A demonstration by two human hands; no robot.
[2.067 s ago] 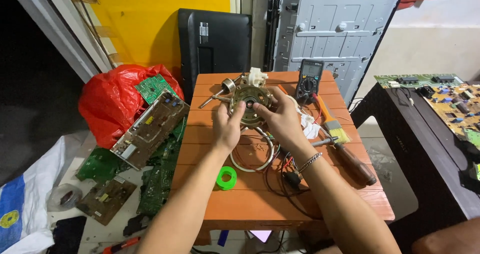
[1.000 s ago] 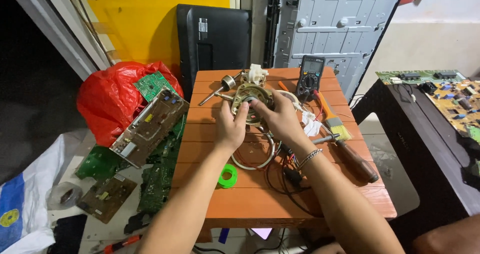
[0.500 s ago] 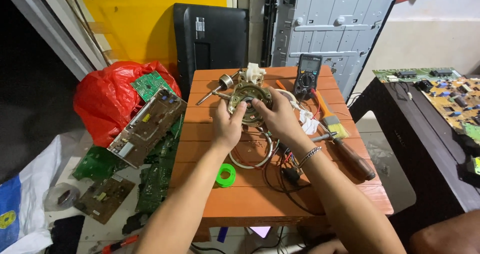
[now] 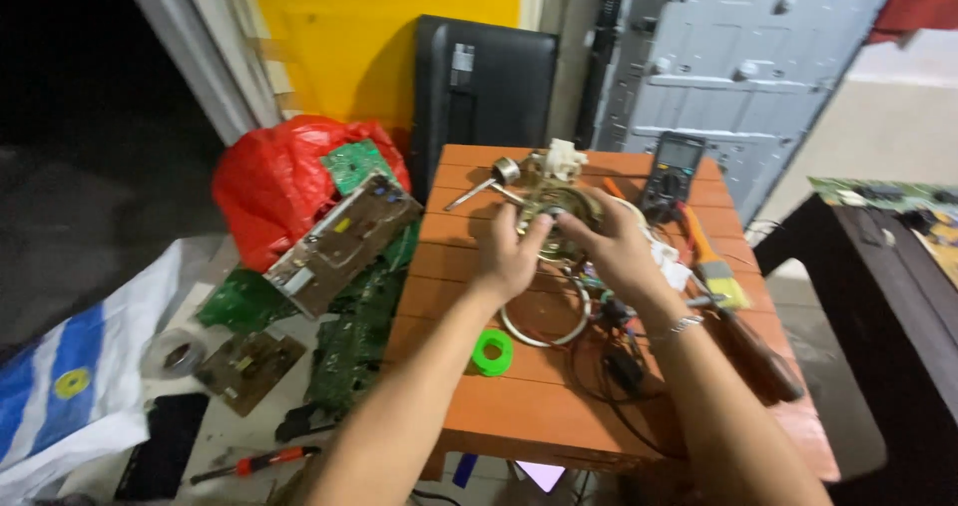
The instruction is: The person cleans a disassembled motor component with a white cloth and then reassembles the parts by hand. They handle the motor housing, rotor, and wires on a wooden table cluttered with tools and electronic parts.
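A single head-worn camera looks steeply down and forward from close above the orange slatted worktop (image 4: 519, 406), with both forearms reaching in from the lower edge toward the middle.

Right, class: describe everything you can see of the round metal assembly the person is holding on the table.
The round metal assembly looks like a small motor: a brass-toned, circular metal body with a pale plastic block at its far edge and a thin shaft with a round knob sticking out to its left. It sits toward the far end of the orange slatted table. The left hand and right hand both grip its near side, hiding the lower part. Details are blurred.
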